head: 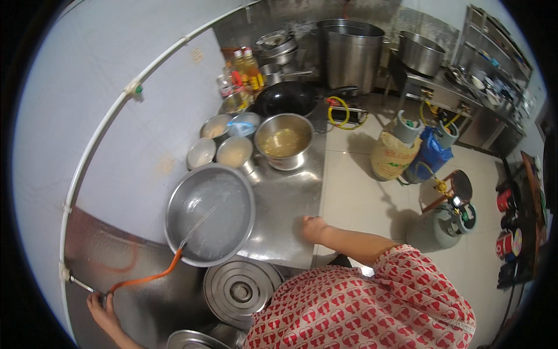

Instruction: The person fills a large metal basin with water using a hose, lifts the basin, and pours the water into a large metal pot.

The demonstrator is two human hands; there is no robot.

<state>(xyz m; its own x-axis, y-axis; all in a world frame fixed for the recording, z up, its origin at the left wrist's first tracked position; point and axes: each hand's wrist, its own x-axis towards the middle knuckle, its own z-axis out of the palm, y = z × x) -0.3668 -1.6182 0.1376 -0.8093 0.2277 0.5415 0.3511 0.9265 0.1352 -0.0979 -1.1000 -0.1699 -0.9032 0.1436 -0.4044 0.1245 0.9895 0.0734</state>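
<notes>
My left hand grips a small metal tap on the white wall pipe at the lower left. From the tap an orange hose runs to the rim of a large grey metal basin. Water streams from the hose end into the basin, which holds clear, rippling water. Over the steel countertop, by its right edge, my right hand is curled into a fist; nothing shows in it. Beyond the basin stands a steel pot with yellowish liquid and bits inside.
Several small metal bowls crowd behind the basin. A black wok and oil bottles stand farther back. Below the basin lies a round metal lid. Gas cylinders and a wooden stool occupy the floor at right.
</notes>
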